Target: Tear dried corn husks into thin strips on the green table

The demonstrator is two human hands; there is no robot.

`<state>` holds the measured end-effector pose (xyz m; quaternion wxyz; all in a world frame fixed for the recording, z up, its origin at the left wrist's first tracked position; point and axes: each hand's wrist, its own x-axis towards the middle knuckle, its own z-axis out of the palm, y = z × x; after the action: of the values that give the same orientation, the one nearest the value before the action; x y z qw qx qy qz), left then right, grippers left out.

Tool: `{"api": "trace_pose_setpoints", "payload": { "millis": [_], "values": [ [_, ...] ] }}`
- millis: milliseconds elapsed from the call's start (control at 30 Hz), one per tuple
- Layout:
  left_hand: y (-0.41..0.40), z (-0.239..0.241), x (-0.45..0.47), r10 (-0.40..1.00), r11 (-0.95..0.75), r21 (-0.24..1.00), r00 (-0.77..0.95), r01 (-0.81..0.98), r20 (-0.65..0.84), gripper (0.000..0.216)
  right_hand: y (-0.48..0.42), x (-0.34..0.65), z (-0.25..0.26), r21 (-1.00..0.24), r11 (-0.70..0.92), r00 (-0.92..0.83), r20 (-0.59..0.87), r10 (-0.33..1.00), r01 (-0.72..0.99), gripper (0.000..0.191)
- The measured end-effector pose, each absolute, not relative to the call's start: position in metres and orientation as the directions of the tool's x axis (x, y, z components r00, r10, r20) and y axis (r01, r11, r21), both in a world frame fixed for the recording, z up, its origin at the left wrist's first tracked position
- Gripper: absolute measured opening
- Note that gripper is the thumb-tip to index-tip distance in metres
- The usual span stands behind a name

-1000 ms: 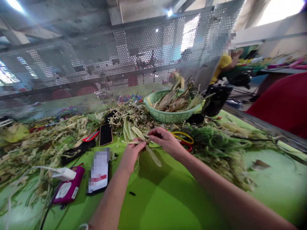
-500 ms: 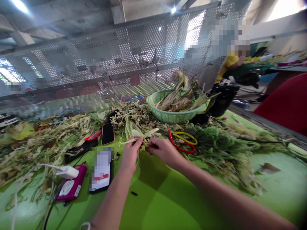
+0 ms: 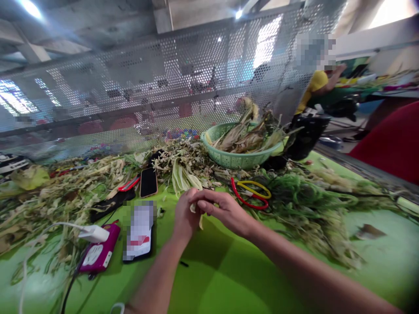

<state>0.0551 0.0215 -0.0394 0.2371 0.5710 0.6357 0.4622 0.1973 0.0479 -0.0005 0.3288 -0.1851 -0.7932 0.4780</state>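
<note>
My left hand (image 3: 184,216) and my right hand (image 3: 220,210) meet over the green table (image 3: 229,274), fingers closed together around a pale strip of corn husk (image 3: 200,220). Only a short end of the husk pokes out below the fingers. A heap of loose husks (image 3: 181,168) lies just beyond the hands. Scissors with red and yellow handles (image 3: 250,194) rest to the right of my right hand.
A green basket (image 3: 235,159) full of husks stands at the back. Two phones (image 3: 140,229) (image 3: 148,182) and a pink power bank (image 3: 96,255) with a white plug lie at left. Husk litter covers both sides. A perforated metal screen (image 3: 147,87) runs behind; a person in yellow (image 3: 314,87) is at the right.
My hands have drawn closer to me and folded over the husk, which was stretched out between the fingertips before. Most of it is now hidden in the fingers.
</note>
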Motion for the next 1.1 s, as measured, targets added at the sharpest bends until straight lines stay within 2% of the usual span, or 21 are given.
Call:
{"api": "trace_pose_setpoints", "payload": {
  "millis": [167,300,500,667,833,900,1000,1100],
  "values": [
    [0.023,-0.042,0.049,0.933,-0.134,0.751,-0.173,0.647,0.315,0.009,0.049,0.2,0.002,-0.903,0.429,-0.706,0.316,0.634,-0.019,0.029],
    [0.022,-0.041,0.049,0.923,-0.15,0.702,-0.156,0.697,0.352,0.007,0.048,0.2,0.003,-0.889,0.458,-0.742,0.309,0.595,-0.003,0.029],
    [0.02,-0.037,0.05,0.897,-0.185,0.717,-0.184,0.672,0.403,0.009,0.047,0.198,0.002,-0.92,0.391,-0.75,0.281,0.599,-0.033,0.028],
    [0.017,-0.033,0.051,0.886,-0.193,0.811,-0.257,0.553,0.386,0.008,0.05,0.197,-0.001,-0.868,0.49,-0.749,0.271,0.604,0.08,0.028],
    [0.016,-0.031,0.052,0.88,-0.187,0.799,-0.264,0.572,0.394,0.016,0.052,0.192,-0.011,-0.86,0.491,-0.675,0.28,0.682,0.139,0.015],
    [0.019,-0.032,0.051,0.895,-0.153,0.85,-0.294,0.504,0.335,0.015,0.053,0.191,-0.015,-0.87,0.478,-0.634,0.305,0.71,0.117,0.011],
    [0.025,-0.036,0.048,0.924,-0.127,0.952,-0.317,0.278,0.216,0.006,0.059,0.192,-0.018,-0.861,0.495,-0.572,0.351,0.742,0.113,0.01],
    [0.029,-0.04,0.046,0.948,-0.106,0.994,-0.298,0.031,0.111,0.014,0.066,0.197,-0.018,-0.827,0.541,-0.523,0.397,0.754,0.154,0.013]
  ]
}}
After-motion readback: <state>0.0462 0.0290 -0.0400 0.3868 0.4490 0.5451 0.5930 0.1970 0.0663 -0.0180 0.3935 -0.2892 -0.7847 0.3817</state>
